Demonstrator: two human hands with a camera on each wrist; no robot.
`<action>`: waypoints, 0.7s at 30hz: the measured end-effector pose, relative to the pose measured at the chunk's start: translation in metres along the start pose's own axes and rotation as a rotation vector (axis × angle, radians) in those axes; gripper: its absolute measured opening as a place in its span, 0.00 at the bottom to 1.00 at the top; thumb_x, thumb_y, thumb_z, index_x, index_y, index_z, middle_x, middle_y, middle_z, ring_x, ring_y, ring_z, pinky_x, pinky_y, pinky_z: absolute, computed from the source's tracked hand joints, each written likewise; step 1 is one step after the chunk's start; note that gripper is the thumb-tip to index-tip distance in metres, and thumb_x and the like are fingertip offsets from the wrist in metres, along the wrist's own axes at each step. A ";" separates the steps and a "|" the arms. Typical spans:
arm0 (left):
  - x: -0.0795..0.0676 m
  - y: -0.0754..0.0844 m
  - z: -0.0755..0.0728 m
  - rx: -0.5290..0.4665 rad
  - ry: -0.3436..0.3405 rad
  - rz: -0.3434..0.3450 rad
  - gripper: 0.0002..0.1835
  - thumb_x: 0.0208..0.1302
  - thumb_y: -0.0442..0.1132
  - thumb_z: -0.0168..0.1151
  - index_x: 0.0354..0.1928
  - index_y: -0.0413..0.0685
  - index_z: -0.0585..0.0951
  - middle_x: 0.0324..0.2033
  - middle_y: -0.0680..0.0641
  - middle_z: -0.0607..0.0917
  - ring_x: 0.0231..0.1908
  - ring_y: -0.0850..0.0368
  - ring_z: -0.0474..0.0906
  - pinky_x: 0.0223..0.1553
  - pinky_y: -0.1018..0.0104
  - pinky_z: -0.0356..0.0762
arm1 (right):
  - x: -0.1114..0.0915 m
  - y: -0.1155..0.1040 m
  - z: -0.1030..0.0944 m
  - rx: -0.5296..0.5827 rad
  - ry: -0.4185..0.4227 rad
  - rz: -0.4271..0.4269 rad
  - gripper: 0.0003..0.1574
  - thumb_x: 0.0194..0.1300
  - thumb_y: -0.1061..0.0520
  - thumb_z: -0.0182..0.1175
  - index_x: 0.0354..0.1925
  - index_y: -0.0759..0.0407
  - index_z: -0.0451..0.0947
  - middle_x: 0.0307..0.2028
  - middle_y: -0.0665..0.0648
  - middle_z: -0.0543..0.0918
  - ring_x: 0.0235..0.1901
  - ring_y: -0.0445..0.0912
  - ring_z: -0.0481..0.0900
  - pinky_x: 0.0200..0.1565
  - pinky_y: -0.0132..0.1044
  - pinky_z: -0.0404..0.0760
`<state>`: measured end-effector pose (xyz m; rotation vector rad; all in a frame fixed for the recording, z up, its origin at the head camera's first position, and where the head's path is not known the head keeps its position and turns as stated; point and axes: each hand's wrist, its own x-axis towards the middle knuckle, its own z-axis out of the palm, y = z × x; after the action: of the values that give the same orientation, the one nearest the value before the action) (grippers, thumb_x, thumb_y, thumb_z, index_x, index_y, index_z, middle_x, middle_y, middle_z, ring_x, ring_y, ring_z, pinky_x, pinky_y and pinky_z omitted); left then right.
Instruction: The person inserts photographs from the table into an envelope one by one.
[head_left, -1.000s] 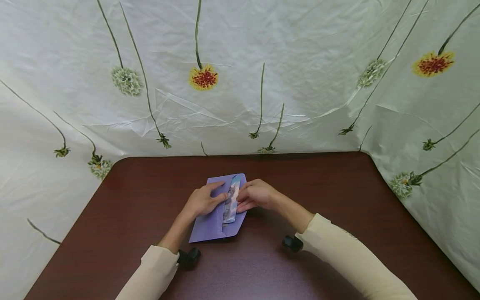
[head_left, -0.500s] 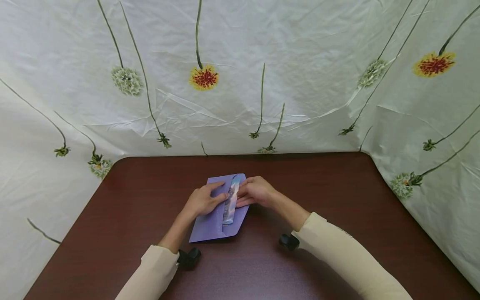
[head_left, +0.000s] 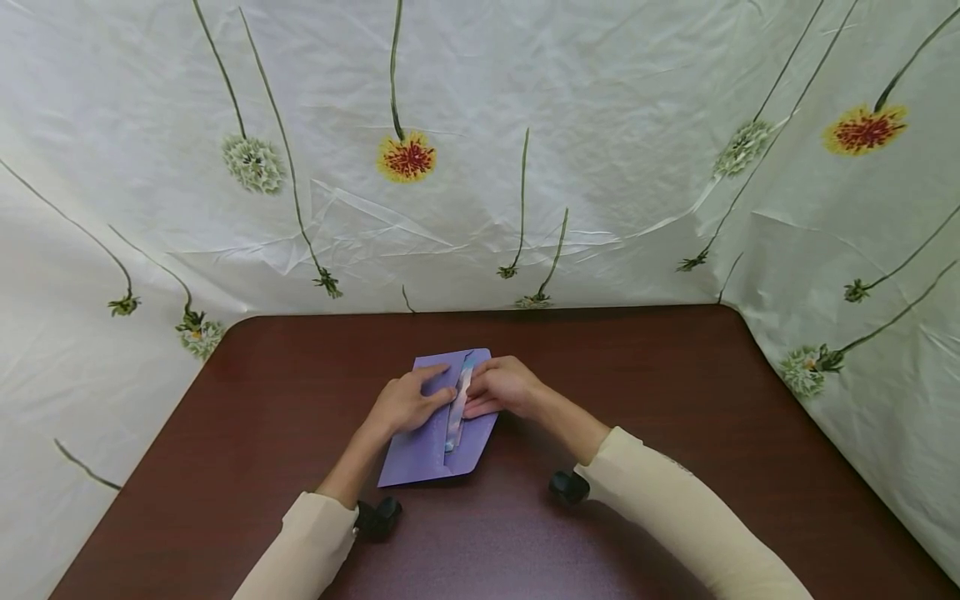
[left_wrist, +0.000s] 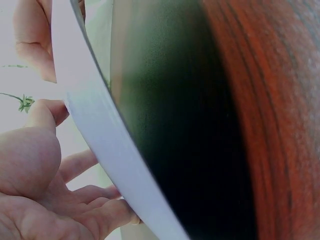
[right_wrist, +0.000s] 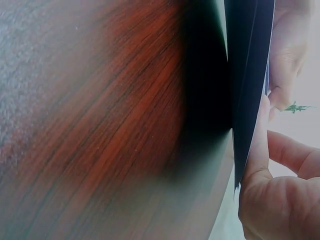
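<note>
A lilac envelope (head_left: 416, 454) lies over the table with its flap spread to the right. From its mouth shows a narrow strip of a card (head_left: 453, 429) with a pastel blue and pink print; the rest is hidden inside. My left hand (head_left: 405, 403) rests on the envelope's left part, fingers spread, thumb at the mouth. My right hand (head_left: 508, 387) lies over the flap, its extended fingers against the card's right edge. In the left wrist view the envelope (left_wrist: 107, 130) appears edge-on beside the left hand (left_wrist: 55, 185). The right wrist view shows the right thumb along the dark underside's edge.
The dark red-brown table (head_left: 315, 358) has rounded far corners. White cloth with printed flowers (head_left: 406, 157) hangs behind it and at both sides. A small black device sits at each wrist, the left one (head_left: 378, 517) and the right one (head_left: 569, 487).
The card has slid left, deeper into the envelope, so a thinner strip of it shows. My right hand has moved slightly left with it. The left hand has stayed in place.
</note>
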<state>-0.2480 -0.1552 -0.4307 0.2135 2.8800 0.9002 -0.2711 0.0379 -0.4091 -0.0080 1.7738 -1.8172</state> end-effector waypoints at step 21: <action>-0.001 0.000 0.000 -0.012 -0.003 -0.001 0.31 0.72 0.53 0.59 0.72 0.48 0.72 0.67 0.34 0.75 0.67 0.31 0.71 0.63 0.37 0.69 | 0.008 0.003 0.004 0.013 0.029 0.023 0.10 0.65 0.75 0.52 0.43 0.69 0.71 0.28 0.62 0.82 0.23 0.47 0.85 0.36 0.41 0.88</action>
<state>-0.2472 -0.1553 -0.4304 0.2123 2.8714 0.9162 -0.2745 0.0314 -0.4148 0.0435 1.7743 -1.8217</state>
